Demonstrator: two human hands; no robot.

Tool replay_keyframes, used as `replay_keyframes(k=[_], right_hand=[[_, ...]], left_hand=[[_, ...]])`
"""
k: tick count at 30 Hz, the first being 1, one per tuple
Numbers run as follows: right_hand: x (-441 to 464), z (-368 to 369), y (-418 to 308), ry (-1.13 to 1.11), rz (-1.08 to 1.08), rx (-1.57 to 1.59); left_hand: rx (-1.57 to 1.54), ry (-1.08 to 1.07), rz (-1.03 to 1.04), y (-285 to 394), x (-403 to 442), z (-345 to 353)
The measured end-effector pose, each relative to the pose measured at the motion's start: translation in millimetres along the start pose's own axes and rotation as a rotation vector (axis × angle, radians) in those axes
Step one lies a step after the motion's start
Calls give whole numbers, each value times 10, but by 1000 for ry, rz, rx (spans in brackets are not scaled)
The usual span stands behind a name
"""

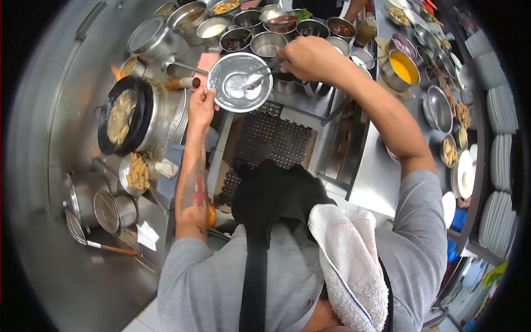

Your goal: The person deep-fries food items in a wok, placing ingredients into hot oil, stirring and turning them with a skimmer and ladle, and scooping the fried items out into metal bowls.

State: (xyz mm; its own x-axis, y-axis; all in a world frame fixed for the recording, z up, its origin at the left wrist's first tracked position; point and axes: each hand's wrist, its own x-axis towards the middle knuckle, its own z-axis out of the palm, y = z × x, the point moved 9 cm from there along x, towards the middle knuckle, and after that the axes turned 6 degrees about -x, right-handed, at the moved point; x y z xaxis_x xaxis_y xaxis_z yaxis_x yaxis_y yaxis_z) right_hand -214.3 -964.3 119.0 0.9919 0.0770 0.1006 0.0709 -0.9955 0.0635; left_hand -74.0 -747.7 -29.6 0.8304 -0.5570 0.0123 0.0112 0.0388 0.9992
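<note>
My left hand (202, 108) pinches the near-left rim of a round metal bowl (222, 95), held up over the gap between the two counters. A little whitish residue smears the inside of the bowl. Above its far right side, my right hand (307, 58) is closed around the handle of a metal spoon (255, 77). The spoon's blurred head reaches into the bowl; whether it touches the bottom I cannot tell. Just beyond the bowl stand metal pots of sauces and seasonings, among them a dark one (235, 40) and one with white contents (212, 29).
On the left, a wok (126, 115) of food frying in oil sits near a flame (116, 72). A bowl of fried pieces (137, 172) is close by. A pot of orange liquid (402, 67) stands on the right counter. Another person's arm (354, 10) shows at the top.
</note>
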Motion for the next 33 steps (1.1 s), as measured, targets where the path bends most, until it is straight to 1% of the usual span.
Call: replay_keyframes(k=[1, 3, 5, 7, 9, 11, 12, 13, 15, 16, 17, 19, 20, 21, 23, 24, 26, 27, 28, 30, 32, 33], right_hand=[[-18, -3, -45, 5, -29, -6], [-9, 51, -193, -26, -72, -59], [119, 157, -361, -9, -119, -71], [286, 152, -608, 11, -140, -74], [539, 88, -949, 59, -225, -121], [870, -9, -1281, 83, -278, -107], [1072, -101, -1473, 85, -275, -50], [1289, -212, -1704, 126, -294, 34], [1827, -310, -2155, 178, -314, 191], [2114, -317, -2370, 162, -238, 224], [2395, -306, -2703, 167, -288, 211], [2964, -115, -3098, 195, -141, 171], [3221, 14, -3373, 150, -128, 146], [3554, 275, -3611, 72, -75, 56], [3921, 507, -4083, 2, 7, 49], [4098, 575, -4228, -5, 2, 49], [4397, 752, -4265, 12, 83, 208], [4564, 783, -4287, 10, 47, 215], [4590, 691, -4258, 49, 40, 183], [4558, 446, -4103, 235, -46, 194], [4335, 198, -3734, 307, 62, 455], [4081, 30, -3604, 304, 25, 475]], left_hand=[[-5, 28, 10, 120, -41, -15], [151, 63, 39, 322, -144, -85], [163, 89, 76, 356, -233, -240], [297, 187, 105, 355, -354, -517], [250, 271, 117, 210, -501, -950], [52, 403, 22, 7, -710, -1522], [-85, 454, 5, -4, -826, -1775], [-98, 510, 21, -36, -904, -2063], [-13, 665, 87, -136, -1075, -2704], [-18, 741, 92, -129, -1200, -2965], [62, 824, 52, -132, -1347, -3238], [-71, 917, 101, -252, -1589, -3688], [-80, 942, 107, -277, -1726, -3873], [-114, 940, 89, -337, -1883, -4000], [-151, 943, 63, -403, -2152, -4116], [-141, 963, 55, -340, -2289, -4125], [-169, 944, 53, -298, -2471, -4073], [-175, 928, 31, -317, -2507, -4017], [-215, 898, 7, -360, -2507, -3932], [-255, 803, -18, -493, -2400, -3690], [-226, 712, -73, -567, -2149, -3284], [-201, 638, -118, -620, -1986, -2951]])
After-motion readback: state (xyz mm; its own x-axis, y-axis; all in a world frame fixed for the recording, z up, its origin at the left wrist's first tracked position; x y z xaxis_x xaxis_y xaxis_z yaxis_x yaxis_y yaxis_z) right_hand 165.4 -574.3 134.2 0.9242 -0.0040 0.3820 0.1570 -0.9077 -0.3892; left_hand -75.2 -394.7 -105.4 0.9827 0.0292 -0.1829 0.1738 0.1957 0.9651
